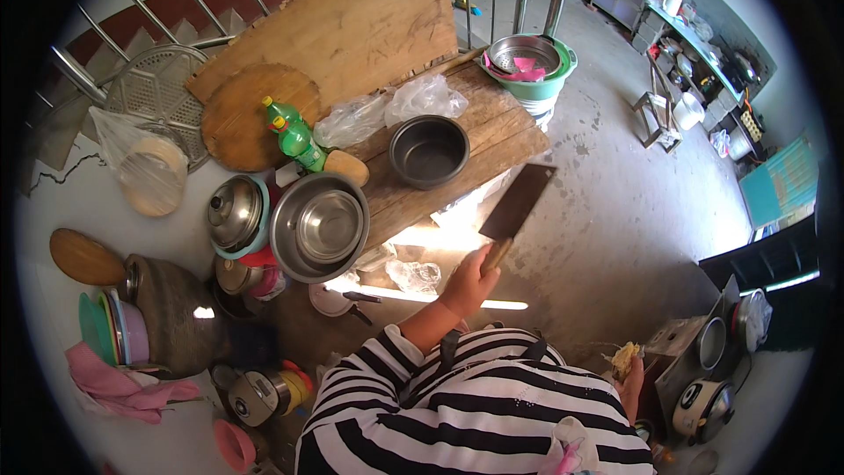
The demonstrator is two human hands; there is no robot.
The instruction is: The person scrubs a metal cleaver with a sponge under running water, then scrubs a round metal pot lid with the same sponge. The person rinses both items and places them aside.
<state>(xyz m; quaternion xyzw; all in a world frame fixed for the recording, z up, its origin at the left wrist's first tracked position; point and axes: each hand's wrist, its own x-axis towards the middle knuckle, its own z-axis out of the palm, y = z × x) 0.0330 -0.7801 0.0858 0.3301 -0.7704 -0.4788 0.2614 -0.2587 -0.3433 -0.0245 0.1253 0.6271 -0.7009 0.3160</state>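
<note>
My left hand (pixel 468 283) is closed around the wooden handle of a cleaver (pixel 520 200). Its broad dark blade points up and away from me, over the floor beside the wooden table (pixel 501 123). Low on the right, my right hand (pixel 631 387) is partly hidden by my striped top. Its fingers close on a yellowish, rough lump (pixel 625 357) whose kind I cannot make out. On the table, a dark round pot (pixel 428 151) stands nearest the cleaver, with nothing visible inside.
Steel bowls (pixel 321 224), green bottles (pixel 299 142) and plastic bags (pixel 426 98) crowd the table's left and back. A green basin (pixel 563 60) stands at its far corner. A large brown jar (pixel 171 312) is at left; a cooker (pixel 703 409) sits at lower right.
</note>
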